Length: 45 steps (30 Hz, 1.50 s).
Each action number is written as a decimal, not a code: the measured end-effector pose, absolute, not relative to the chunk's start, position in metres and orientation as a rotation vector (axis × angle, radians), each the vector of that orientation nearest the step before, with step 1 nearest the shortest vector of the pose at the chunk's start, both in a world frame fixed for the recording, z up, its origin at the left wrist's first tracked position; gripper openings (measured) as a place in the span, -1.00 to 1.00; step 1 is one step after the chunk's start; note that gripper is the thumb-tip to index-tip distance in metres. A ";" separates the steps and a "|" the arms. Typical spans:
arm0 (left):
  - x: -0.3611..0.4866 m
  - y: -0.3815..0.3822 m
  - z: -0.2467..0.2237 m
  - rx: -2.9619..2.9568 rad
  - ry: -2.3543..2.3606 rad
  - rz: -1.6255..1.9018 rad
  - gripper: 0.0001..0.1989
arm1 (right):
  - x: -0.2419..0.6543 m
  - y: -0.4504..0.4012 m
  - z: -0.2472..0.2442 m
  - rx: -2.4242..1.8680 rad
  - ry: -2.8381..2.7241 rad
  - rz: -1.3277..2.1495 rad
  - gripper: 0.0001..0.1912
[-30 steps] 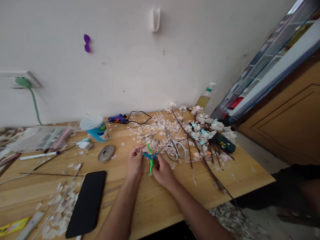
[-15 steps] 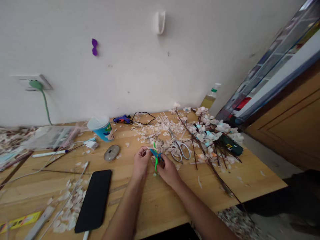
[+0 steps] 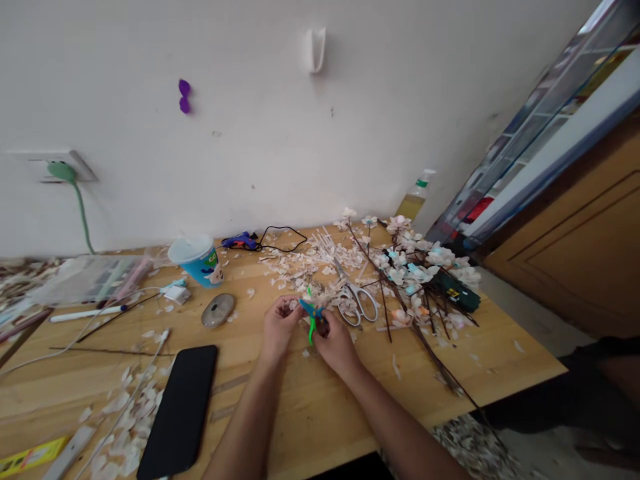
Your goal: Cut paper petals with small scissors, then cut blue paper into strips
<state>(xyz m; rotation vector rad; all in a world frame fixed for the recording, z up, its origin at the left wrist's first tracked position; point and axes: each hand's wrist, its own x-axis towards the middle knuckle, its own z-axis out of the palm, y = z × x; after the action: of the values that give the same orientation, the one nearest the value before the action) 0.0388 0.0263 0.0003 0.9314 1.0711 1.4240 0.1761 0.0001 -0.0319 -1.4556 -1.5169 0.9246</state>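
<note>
My right hand (image 3: 338,343) is closed on a small pair of blue and green scissors (image 3: 311,311), whose front end points left toward my other hand. Beside it, my left hand (image 3: 278,328) pinches a small pale petal (image 3: 293,305) right at the scissors' tip; its exact shape is too small to make out. Larger white-handled scissors (image 3: 357,303) lie just beyond my right hand, among scattered pale petals (image 3: 300,273). Farther right are brown branches bearing white and light blue flowers (image 3: 415,273).
A black phone (image 3: 180,410) and loose petals lie at left front. Behind them are a round lid (image 3: 218,311), a blue cup (image 3: 200,263) and a purple glue gun (image 3: 241,241) with a black cord. A bottle (image 3: 414,199) stands against the wall.
The view has shifted slightly, so most things sit a little further left. My hands stay together, still holding the scissors and the petal.
</note>
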 end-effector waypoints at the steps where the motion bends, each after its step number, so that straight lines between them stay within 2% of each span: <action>1: 0.037 0.027 0.001 0.926 1.076 1.434 -0.75 | 0.176 0.001 -0.032 -1.461 -1.514 0.919 -0.81; 5: 0.033 0.030 0.001 0.959 1.095 1.450 -0.77 | 0.175 0.001 -0.030 -1.467 -1.523 0.909 -0.86; 18: 0.037 0.030 -0.007 0.913 1.034 1.445 -0.76 | 0.178 0.001 -0.031 -1.470 -1.550 0.939 -0.82; 29: 0.036 0.030 -0.008 0.973 1.079 1.440 -0.76 | 0.178 -0.003 -0.022 -1.491 -1.604 0.948 -0.88; 34: 0.041 0.027 -0.003 0.986 1.084 1.537 -0.81 | 0.177 -0.010 -0.011 -1.430 -1.720 0.897 -0.78; 41: 0.058 0.018 -0.003 0.725 1.044 1.400 -0.70 | 0.177 -0.011 -0.011 -1.423 -1.727 0.889 -0.68; 45: 0.057 0.018 -0.003 0.690 1.031 1.408 -0.68 | 0.176 -0.010 -0.015 -1.463 -1.697 0.877 -0.76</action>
<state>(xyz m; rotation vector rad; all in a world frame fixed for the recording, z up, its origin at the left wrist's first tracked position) 0.0567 0.0177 -0.0028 0.6902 1.0311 1.4077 0.1758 -0.0102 -0.0153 -1.4631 -1.6966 0.8767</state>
